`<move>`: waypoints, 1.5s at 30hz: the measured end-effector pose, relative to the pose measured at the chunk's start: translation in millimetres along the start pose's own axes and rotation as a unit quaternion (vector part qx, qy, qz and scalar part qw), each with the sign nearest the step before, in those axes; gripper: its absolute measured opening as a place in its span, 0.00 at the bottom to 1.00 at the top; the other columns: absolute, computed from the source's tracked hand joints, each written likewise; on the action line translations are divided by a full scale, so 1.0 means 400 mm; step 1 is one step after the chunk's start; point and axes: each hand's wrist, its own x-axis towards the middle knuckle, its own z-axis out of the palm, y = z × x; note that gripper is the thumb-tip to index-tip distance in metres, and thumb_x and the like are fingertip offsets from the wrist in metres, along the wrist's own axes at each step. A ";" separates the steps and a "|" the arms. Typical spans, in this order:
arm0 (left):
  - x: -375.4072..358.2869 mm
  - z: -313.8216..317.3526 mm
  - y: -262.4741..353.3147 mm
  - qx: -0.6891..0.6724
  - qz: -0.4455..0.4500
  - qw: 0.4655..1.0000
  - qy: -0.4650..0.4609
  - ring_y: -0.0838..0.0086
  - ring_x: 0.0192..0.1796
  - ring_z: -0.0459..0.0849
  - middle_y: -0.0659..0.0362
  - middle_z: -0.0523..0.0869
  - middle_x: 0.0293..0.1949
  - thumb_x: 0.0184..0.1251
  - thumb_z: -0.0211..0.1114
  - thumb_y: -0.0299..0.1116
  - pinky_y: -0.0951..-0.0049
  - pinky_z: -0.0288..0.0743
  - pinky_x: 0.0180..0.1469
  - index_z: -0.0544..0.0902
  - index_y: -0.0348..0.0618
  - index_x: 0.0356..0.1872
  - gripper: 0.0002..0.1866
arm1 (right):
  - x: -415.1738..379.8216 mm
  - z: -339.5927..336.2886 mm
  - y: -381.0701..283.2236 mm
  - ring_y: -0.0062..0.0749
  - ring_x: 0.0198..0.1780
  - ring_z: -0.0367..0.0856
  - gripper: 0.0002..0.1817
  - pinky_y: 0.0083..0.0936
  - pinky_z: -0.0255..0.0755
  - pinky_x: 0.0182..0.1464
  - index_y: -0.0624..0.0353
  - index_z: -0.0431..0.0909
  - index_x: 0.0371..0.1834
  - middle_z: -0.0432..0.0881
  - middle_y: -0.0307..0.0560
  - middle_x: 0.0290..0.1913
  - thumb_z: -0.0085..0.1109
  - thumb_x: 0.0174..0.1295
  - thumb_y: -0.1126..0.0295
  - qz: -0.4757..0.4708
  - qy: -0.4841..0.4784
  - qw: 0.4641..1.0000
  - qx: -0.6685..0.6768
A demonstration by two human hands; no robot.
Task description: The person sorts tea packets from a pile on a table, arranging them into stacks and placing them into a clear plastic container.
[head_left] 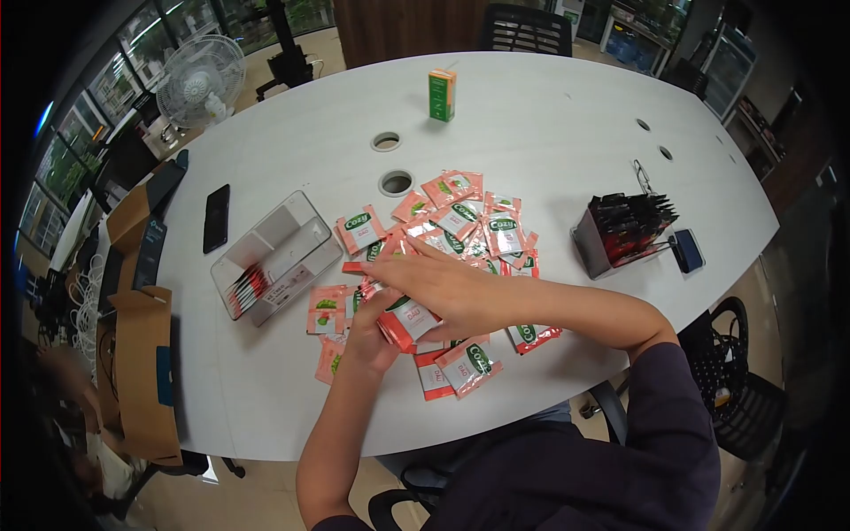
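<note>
Red sachets (412, 319) form one stack between two hands (453, 290).

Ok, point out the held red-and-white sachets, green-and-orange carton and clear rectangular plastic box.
Held red-and-white sachets (413, 319), head view: printed face of the front one.
Green-and-orange carton (438, 97), head view: middle of its green side.
Clear rectangular plastic box (301, 280), head view: near side wall.

Your sachets (506, 235) coral-red and white, patched with green; bench (292, 115) white; carton (441, 96) green-orange at twelve o'clock; phone (217, 219) black at ten.
</note>
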 end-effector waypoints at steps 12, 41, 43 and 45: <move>0.028 0.027 0.001 -0.024 0.038 0.998 0.032 0.70 0.47 0.82 0.53 0.79 0.49 0.59 0.58 0.25 0.66 0.82 0.52 0.68 0.36 0.71 0.34 | -0.307 -0.117 -0.028 0.45 0.61 0.74 0.36 0.42 0.69 0.59 0.56 0.75 0.63 0.78 0.47 0.53 0.79 0.48 0.68 0.252 -0.116 0.954 -0.115; 0.007 0.052 -0.028 -0.005 0.044 0.999 -0.004 0.69 0.48 0.82 0.55 0.79 0.50 0.62 0.59 0.24 0.62 0.81 0.54 0.64 0.39 0.73 0.34 | -0.399 0.028 -0.058 0.25 0.51 0.79 0.29 0.26 0.75 0.53 0.59 0.70 0.60 0.79 0.42 0.50 0.72 0.56 0.80 0.473 0.237 0.811 0.249; 0.005 0.052 -0.038 0.014 0.047 0.999 -0.014 0.70 0.48 0.83 0.55 0.80 0.49 0.67 0.63 0.29 0.63 0.82 0.54 0.64 0.40 0.73 0.33 | -0.380 0.020 -0.050 0.21 0.51 0.79 0.28 0.23 0.76 0.54 0.58 0.70 0.59 0.80 0.40 0.50 0.71 0.57 0.82 0.427 0.258 0.787 0.362; 0.001 0.062 -0.054 0.026 0.043 0.999 -0.016 0.70 0.49 0.83 0.56 0.81 0.49 0.70 0.65 0.33 0.63 0.82 0.53 0.64 0.41 0.73 0.33 | -0.358 0.014 -0.049 0.20 0.53 0.78 0.27 0.21 0.75 0.56 0.57 0.70 0.59 0.80 0.39 0.50 0.69 0.58 0.83 0.345 0.282 0.767 0.462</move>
